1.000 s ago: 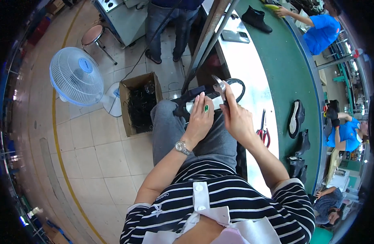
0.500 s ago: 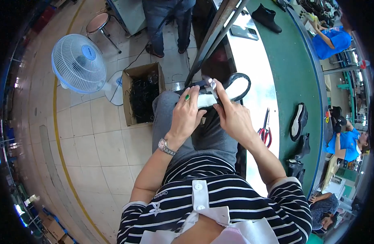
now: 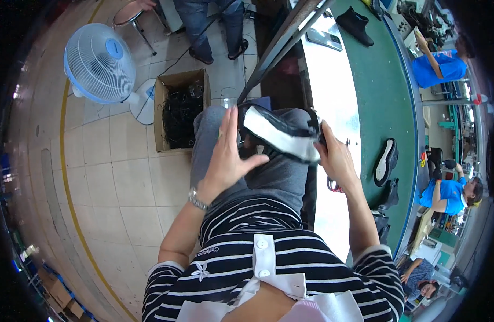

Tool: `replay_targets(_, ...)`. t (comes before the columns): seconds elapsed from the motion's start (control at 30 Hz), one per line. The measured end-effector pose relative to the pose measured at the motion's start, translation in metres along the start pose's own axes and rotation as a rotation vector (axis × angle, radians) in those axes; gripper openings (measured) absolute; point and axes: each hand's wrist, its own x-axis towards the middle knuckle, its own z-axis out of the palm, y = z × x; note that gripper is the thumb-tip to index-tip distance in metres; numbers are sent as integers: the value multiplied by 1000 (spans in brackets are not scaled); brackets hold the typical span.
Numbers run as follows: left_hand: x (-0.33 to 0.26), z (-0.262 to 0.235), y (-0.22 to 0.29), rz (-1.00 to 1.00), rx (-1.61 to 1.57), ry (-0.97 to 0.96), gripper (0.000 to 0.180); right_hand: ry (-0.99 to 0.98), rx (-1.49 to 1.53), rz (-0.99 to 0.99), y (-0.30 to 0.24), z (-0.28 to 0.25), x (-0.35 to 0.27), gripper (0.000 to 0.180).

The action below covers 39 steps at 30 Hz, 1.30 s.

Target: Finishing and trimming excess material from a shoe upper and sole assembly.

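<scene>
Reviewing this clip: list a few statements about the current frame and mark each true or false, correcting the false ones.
1. The right hand holds one end of a black-and-white shoe. True.
2. The left hand is clenched into a fist. False: its fingers are extended and its thumb is spread.
3. The wristwatch is worn on the right wrist. False: it is on the left wrist.
4. The cardboard box holds a dark tangle. True.
5. The smartphone lies on the green belt. False: it lies on the white bench top.
6. The electric fan appears left of the cardboard box. True.
</scene>
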Motion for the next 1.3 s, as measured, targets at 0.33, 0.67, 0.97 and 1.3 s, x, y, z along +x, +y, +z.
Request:
replay_targets(0.33, -32, -35, -9, -306, 115, 150, 27, -486, 318, -214, -39, 23, -20, 62)
replay_targets(0.67, -65, -19, -24, -200, -185, 128, 22, -746, -37, -261, -99, 0, -9, 60)
replay_targets(0.97, -69, -18, 8, -143, 60, 74, 19, -872, -533, -380, -140, -3, -1, 63)
replay_targets(1.3, -71, -11, -9, -595, -718, -170, 56, -765, -261, -466, -81, 20, -2, 64)
